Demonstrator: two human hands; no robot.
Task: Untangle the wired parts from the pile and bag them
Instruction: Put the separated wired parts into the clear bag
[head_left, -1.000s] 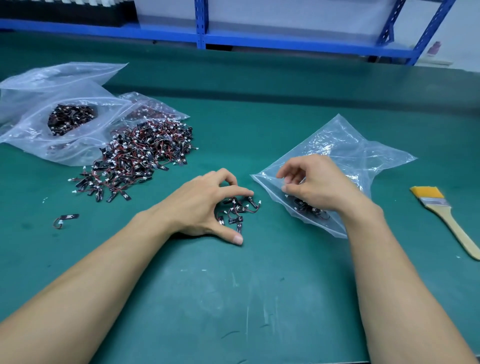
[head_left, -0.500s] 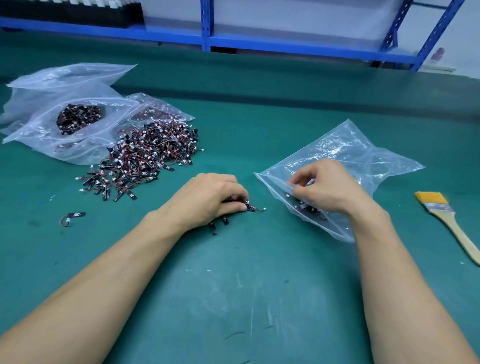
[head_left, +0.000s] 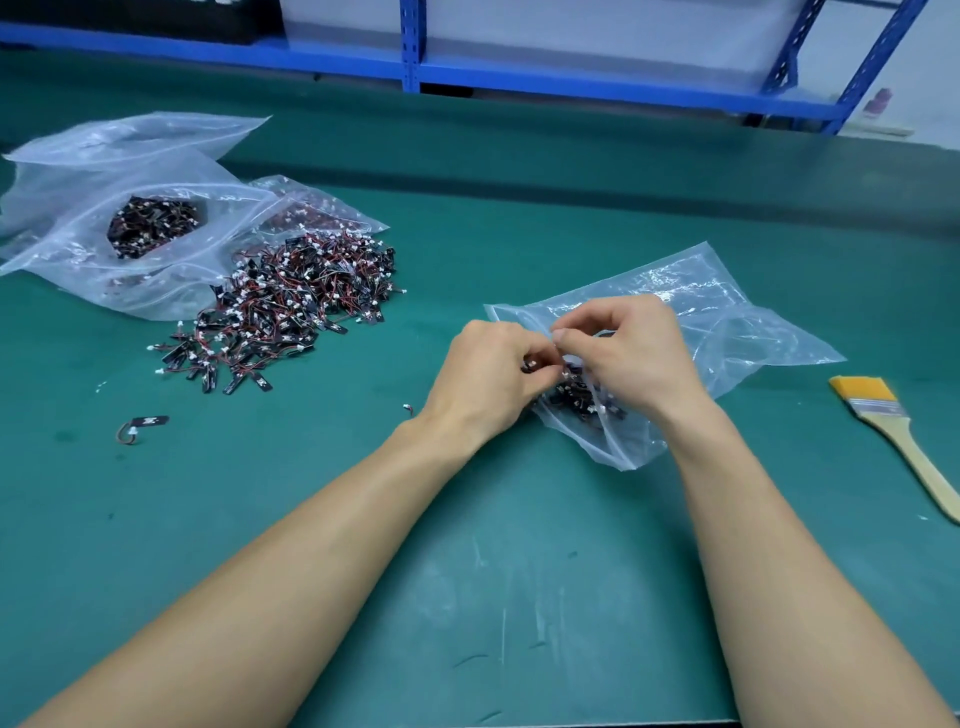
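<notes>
A pile of small black wired parts (head_left: 291, 306) with red wires and white plugs lies on the green mat at the left. My left hand (head_left: 485, 379) grips a small bunch of wired parts (head_left: 532, 364) at the mouth of a clear plastic bag (head_left: 727, 322) right of centre. My right hand (head_left: 628, 353) pinches the bag's upper edge, holding the mouth open. More wired parts (head_left: 582, 400) show through the bag near its mouth. One single wired part (head_left: 143, 425) lies alone at the left, and a tiny white plug (head_left: 408, 409) lies by my left wrist.
Clear bags (head_left: 78, 228) holding more dark parts lie at the far left behind the pile. A yellow-bristled brush with a wooden handle (head_left: 901, 441) lies at the right. Blue shelving (head_left: 519, 78) runs along the back.
My left hand closed on the small bunch on the mat, lifted it and moved right to the bag's mouth. My right hand shifted to the bag's edge.
</notes>
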